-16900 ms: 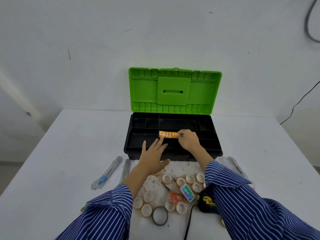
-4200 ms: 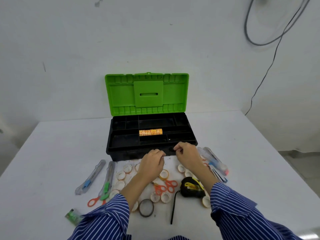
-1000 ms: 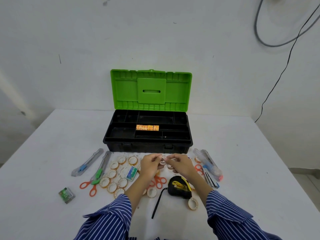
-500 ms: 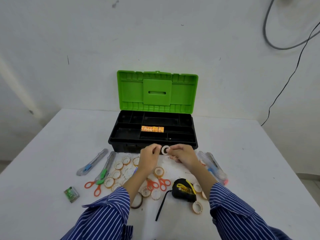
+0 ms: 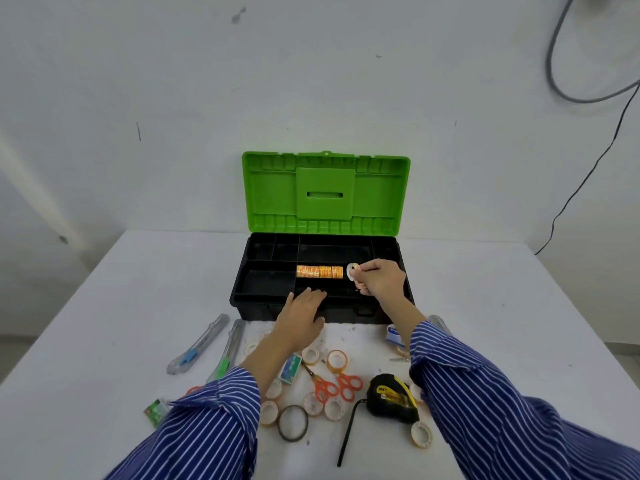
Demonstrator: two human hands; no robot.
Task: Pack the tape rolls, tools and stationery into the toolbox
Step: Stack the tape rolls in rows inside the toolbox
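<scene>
Right hand (image 5: 380, 279) over the toolbox (image 5: 242, 289), fingers (image 5: 360, 271) pinching a small white tape roll (image 5: 352, 272), held on edge. Just left of those fingers, in the tray's middle slot, the orange tape row (image 5: 319, 271), long axis left to right, roll in line with its right end. Left hand (image 5: 302, 315) nearer the front rim, fingers straight and loose, holding nothing. More rolls behind both hands on the counter (image 5: 104, 323)

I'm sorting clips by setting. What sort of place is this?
Probably a bare workroom or staged recording space rather than a home: a plain white table against an unpainted-looking white wall, loose cables hanging at right, and an open toolbox.
</scene>
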